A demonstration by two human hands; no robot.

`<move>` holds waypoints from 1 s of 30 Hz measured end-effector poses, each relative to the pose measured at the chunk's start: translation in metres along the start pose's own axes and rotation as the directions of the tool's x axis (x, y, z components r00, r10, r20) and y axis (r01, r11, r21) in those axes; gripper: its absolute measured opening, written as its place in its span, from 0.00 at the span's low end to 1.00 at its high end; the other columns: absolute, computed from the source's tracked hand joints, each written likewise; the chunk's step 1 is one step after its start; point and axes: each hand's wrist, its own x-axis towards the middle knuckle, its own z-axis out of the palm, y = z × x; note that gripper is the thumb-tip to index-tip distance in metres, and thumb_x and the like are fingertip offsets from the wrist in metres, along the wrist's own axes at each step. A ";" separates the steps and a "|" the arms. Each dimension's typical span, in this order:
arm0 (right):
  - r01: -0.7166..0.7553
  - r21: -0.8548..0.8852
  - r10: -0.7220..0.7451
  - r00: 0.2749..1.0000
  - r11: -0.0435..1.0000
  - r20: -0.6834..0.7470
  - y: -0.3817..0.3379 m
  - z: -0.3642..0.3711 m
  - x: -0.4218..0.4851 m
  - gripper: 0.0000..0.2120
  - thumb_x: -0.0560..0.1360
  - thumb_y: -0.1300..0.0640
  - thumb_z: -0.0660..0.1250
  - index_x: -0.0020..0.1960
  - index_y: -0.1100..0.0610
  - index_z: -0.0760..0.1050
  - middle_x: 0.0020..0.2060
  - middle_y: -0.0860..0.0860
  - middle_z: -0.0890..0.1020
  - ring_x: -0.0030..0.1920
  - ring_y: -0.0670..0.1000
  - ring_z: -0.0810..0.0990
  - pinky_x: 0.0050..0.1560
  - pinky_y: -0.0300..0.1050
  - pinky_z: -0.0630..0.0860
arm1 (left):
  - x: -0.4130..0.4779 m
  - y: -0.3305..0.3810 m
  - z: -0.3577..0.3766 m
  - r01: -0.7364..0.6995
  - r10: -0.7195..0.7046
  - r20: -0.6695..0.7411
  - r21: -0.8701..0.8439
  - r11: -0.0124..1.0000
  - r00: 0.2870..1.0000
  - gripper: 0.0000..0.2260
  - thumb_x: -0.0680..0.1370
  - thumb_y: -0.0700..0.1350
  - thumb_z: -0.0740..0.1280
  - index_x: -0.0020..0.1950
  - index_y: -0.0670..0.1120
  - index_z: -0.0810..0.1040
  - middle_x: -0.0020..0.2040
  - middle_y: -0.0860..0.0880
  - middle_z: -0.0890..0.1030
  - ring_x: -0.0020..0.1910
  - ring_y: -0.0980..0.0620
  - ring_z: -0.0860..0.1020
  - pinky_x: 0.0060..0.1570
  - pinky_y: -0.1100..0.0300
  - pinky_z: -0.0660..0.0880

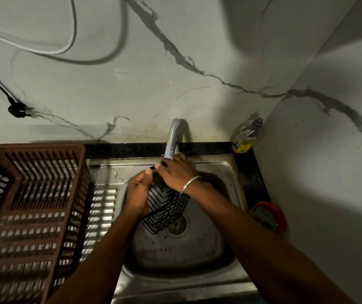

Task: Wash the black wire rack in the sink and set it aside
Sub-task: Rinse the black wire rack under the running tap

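Note:
The black wire rack (pixel 164 210) hangs tilted over the steel sink (pixel 226 172), its lower end above the drain (pixel 176 226). My left hand (pixel 137 193) grips the rack's left side, thumb up near its top edge. My right hand (pixel 176 172) lies across the rack's upper end, directly under the spout of the chrome tap (pixel 173 139). A metal bangle circles my right wrist. The rack's top is hidden under my right hand. I cannot make out whether water is running.
A brown slatted plastic dish basket (pixel 28 205) stands on the drainboard left of the basin. A bottle (pixel 247 136) sits in the back right corner, and a red bowl (pixel 268 216) rests on the black counter at right. Cables hang on the marble wall.

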 end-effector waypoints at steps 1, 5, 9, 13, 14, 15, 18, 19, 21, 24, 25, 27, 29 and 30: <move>0.041 -0.037 -0.041 0.999 0.998 0.007 0.000 0.001 -0.002 0.32 0.78 0.29 0.47 0.70 0.46 0.73 0.71 0.54 0.74 0.73 0.58 0.66 0.70 0.64 0.66 | -0.001 -0.001 -0.002 0.013 -0.014 -0.011 -0.031 0.999 1.000 0.20 0.88 0.50 0.59 0.64 0.36 0.81 0.58 0.31 0.84 0.59 0.31 0.83 0.65 0.31 0.76; 0.021 -0.075 -0.024 0.999 0.997 -0.040 0.006 -0.010 0.002 0.30 0.82 0.32 0.48 0.62 0.50 0.81 0.59 0.56 0.82 0.61 0.58 0.76 0.64 0.60 0.69 | -0.003 -0.012 -0.007 0.008 -0.008 -0.003 -0.022 1.000 1.000 0.18 0.86 0.51 0.65 0.52 0.36 0.82 0.52 0.29 0.82 0.50 0.31 0.80 0.58 0.35 0.76; -0.009 -0.101 0.009 1.000 0.995 0.003 -0.002 -0.021 0.007 0.26 0.85 0.40 0.51 0.64 0.57 0.79 0.58 0.61 0.82 0.57 0.61 0.79 0.60 0.55 0.71 | 0.005 -0.010 -0.009 0.019 -0.017 -0.026 0.117 0.993 1.000 0.26 0.77 0.63 0.74 0.40 0.40 0.76 0.41 0.37 0.75 0.41 0.38 0.72 0.46 0.41 0.70; -0.150 0.058 0.148 0.989 0.987 0.030 -0.008 -0.014 0.013 0.28 0.81 0.34 0.57 0.66 0.55 0.78 0.61 0.60 0.79 0.61 0.61 0.77 0.63 0.53 0.73 | 0.017 0.010 -0.001 -0.097 0.051 0.114 0.449 0.888 0.992 0.17 0.83 0.55 0.70 0.42 0.45 0.83 0.36 0.49 0.84 0.36 0.52 0.79 0.43 0.53 0.76; -0.208 0.127 0.209 0.978 0.970 0.009 -0.008 -0.013 0.016 0.33 0.77 0.29 0.58 0.66 0.55 0.79 0.60 0.60 0.80 0.62 0.62 0.77 0.63 0.54 0.74 | 0.021 0.014 -0.001 -0.092 0.050 0.106 0.443 0.892 0.993 0.16 0.84 0.53 0.69 0.43 0.44 0.85 0.39 0.47 0.86 0.38 0.51 0.81 0.46 0.52 0.77; -0.230 0.170 0.234 0.972 0.958 -0.003 -0.009 -0.012 0.018 0.38 0.73 0.25 0.57 0.65 0.55 0.79 0.59 0.60 0.81 0.61 0.62 0.78 0.63 0.55 0.75 | 0.024 0.015 -0.002 -0.058 0.037 0.059 0.406 0.912 0.998 0.17 0.84 0.53 0.69 0.43 0.43 0.85 0.41 0.43 0.87 0.41 0.48 0.83 0.49 0.50 0.78; -0.126 0.072 0.124 0.992 0.989 0.022 -0.012 -0.009 0.017 0.38 0.73 0.25 0.50 0.64 0.52 0.78 0.59 0.59 0.81 0.61 0.61 0.79 0.63 0.56 0.75 | 0.021 0.018 -0.008 0.023 -0.007 -0.075 0.211 0.977 0.997 0.16 0.85 0.47 0.68 0.44 0.37 0.83 0.39 0.40 0.85 0.38 0.47 0.83 0.42 0.56 0.81; -0.081 0.041 0.080 0.996 0.996 0.025 -0.013 -0.008 0.012 0.35 0.75 0.28 0.50 0.65 0.50 0.77 0.61 0.58 0.81 0.62 0.62 0.78 0.63 0.56 0.75 | 0.018 0.018 -0.009 0.032 -0.016 -0.091 0.170 0.985 0.996 0.15 0.86 0.45 0.66 0.45 0.36 0.81 0.37 0.42 0.85 0.34 0.51 0.82 0.37 0.60 0.79; 0.003 0.005 -0.003 0.999 1.000 0.036 -0.012 -0.004 0.002 0.29 0.78 0.32 0.52 0.69 0.47 0.73 0.67 0.58 0.78 0.66 0.63 0.75 0.64 0.57 0.74 | 0.011 0.016 -0.012 0.038 -0.025 -0.100 0.130 0.991 0.995 0.15 0.86 0.43 0.64 0.46 0.34 0.80 0.33 0.47 0.83 0.28 0.56 0.79 0.29 0.66 0.75; 0.010 0.153 -0.025 0.995 0.988 0.095 -0.001 0.000 -0.002 0.25 0.82 0.37 0.57 0.74 0.48 0.70 0.72 0.57 0.73 0.70 0.60 0.72 0.69 0.57 0.73 | 0.006 0.005 -0.019 0.030 -0.021 -0.078 0.104 0.994 0.997 0.15 0.86 0.44 0.64 0.43 0.37 0.79 0.31 0.48 0.81 0.26 0.57 0.77 0.27 0.66 0.74; -0.028 0.251 0.005 0.996 0.968 0.091 0.004 -0.001 0.000 0.25 0.82 0.38 0.59 0.74 0.49 0.70 0.71 0.56 0.74 0.69 0.58 0.74 0.69 0.56 0.73 | 0.004 0.002 -0.021 0.029 -0.021 -0.079 0.098 0.995 0.997 0.16 0.86 0.45 0.65 0.42 0.38 0.79 0.32 0.47 0.81 0.27 0.55 0.78 0.28 0.66 0.75; -0.097 0.432 0.067 0.994 0.897 0.084 0.008 -0.003 0.003 0.23 0.82 0.40 0.62 0.72 0.50 0.71 0.63 0.55 0.80 0.62 0.55 0.79 0.63 0.51 0.76 | 0.003 -0.002 -0.026 0.039 -0.035 -0.079 0.050 0.998 0.996 0.16 0.86 0.47 0.65 0.41 0.40 0.79 0.34 0.45 0.80 0.29 0.53 0.77 0.29 0.64 0.76; -0.178 0.604 0.118 0.983 0.777 0.138 0.011 -0.004 0.006 0.18 0.82 0.45 0.65 0.68 0.52 0.74 0.55 0.52 0.82 0.55 0.52 0.81 0.58 0.50 0.77 | 0.002 -0.007 -0.031 0.070 -0.071 -0.056 -0.007 0.997 0.996 0.15 0.86 0.47 0.65 0.42 0.42 0.80 0.36 0.44 0.80 0.33 0.50 0.78 0.33 0.61 0.78; -0.203 0.645 0.130 0.979 0.737 0.160 0.011 -0.005 0.007 0.15 0.82 0.47 0.65 0.65 0.53 0.76 0.52 0.51 0.83 0.53 0.51 0.81 0.57 0.49 0.77 | 0.003 -0.009 -0.035 0.095 -0.096 -0.032 -0.029 0.995 0.995 0.15 0.85 0.48 0.65 0.42 0.43 0.81 0.37 0.45 0.80 0.34 0.49 0.77 0.35 0.59 0.78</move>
